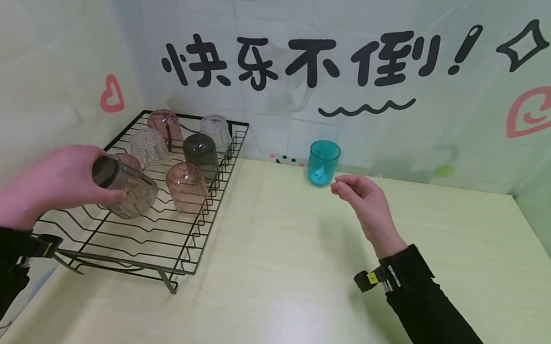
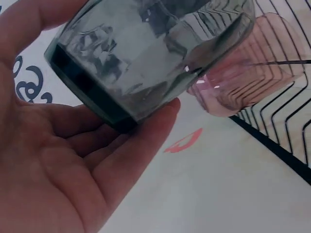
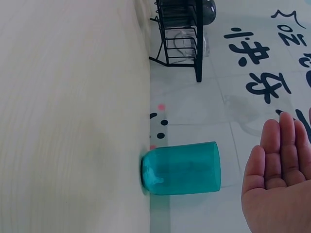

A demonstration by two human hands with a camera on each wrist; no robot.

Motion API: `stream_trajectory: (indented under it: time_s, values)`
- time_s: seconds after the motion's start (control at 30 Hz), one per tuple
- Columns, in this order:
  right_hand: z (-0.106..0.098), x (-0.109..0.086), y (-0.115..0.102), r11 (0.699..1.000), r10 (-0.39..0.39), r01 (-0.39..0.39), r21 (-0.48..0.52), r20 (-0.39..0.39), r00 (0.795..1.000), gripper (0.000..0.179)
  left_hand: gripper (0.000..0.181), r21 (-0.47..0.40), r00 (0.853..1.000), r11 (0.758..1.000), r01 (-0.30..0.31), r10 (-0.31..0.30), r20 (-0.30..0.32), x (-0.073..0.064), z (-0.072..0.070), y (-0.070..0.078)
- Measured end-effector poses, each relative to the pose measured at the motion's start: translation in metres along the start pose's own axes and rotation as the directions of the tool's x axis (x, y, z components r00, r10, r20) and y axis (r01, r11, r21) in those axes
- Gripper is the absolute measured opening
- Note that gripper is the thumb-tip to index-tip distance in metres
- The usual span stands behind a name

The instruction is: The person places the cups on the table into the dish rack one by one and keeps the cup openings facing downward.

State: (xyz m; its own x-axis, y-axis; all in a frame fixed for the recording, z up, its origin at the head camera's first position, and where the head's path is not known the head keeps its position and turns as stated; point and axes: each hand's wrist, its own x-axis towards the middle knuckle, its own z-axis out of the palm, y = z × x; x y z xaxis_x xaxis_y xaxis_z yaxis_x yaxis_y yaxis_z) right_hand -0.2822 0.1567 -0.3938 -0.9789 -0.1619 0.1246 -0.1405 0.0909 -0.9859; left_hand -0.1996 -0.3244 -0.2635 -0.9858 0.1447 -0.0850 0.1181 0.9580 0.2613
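Note:
My left hand grips a smoky grey drinking glass near its thick dark base. The glass is tilted over the left part of a black wire rack, its mouth pointing down to the right. In the left wrist view, thumb and fingers wrap the base end of the grey glass. At the back of the table stands a teal glass, upright with its mouth up. My right hand hovers just right of it, holding nothing. The right wrist view shows the fingers of that right hand extended beside the teal glass.
Several upside-down glasses fill the rack's rear half, among them a pink glass, a dark grey glass and a clear glass. A pale wooden table lies below. Behind it rises a printed wall sheet.

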Motion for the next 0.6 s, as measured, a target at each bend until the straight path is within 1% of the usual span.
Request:
stream_trajectory:
  time_s: [0.07,0.17,0.23,0.3,0.4,0.47,0.53,0.6]
  values:
    - [0.0,0.001,0.0,1.0,0.003,-0.003,-0.001,-0.003,1.0,0.038,0.044,0.001,1.0,1.0,-0.002,0.002,0.025,0.001,0.005,-0.006]
    - [0.0,0.001,0.001,1.0,0.012,-0.012,-0.008,-0.01,1.0,0.037,0.042,0.025,0.999,1.0,-0.01,0.008,0.053,0.004,0.011,-0.014]
    - [0.0,0.001,0.002,1.0,0.018,-0.019,-0.011,-0.012,1.0,0.037,0.046,0.036,0.997,0.999,-0.005,0.003,0.071,0.004,0.014,-0.019]
    - [0.0,0.001,0.003,1.0,0.023,-0.023,-0.014,-0.012,1.0,0.037,0.055,0.057,0.996,0.998,0.005,-0.01,0.089,0.004,0.016,-0.022]
    - [0.0,0.002,0.004,1.0,0.025,-0.025,-0.015,-0.008,1.0,0.037,0.076,0.083,0.993,0.996,0.021,-0.03,0.112,0.004,0.017,-0.027]
    - [0.0,0.002,0.005,1.0,0.026,-0.027,-0.017,-0.007,1.0,0.037,0.083,0.099,0.991,0.995,0.028,-0.04,0.124,0.004,0.018,-0.029]
    - [0.001,0.002,0.005,0.999,0.029,-0.029,-0.023,-0.007,1.0,0.038,0.076,0.103,0.989,0.994,0.038,-0.051,0.137,0.004,0.019,-0.03]
    - [0.001,0.002,0.006,0.999,0.033,-0.033,-0.029,-0.009,0.999,0.037,0.062,0.107,0.987,0.993,0.041,-0.057,0.149,0.005,0.02,-0.032]
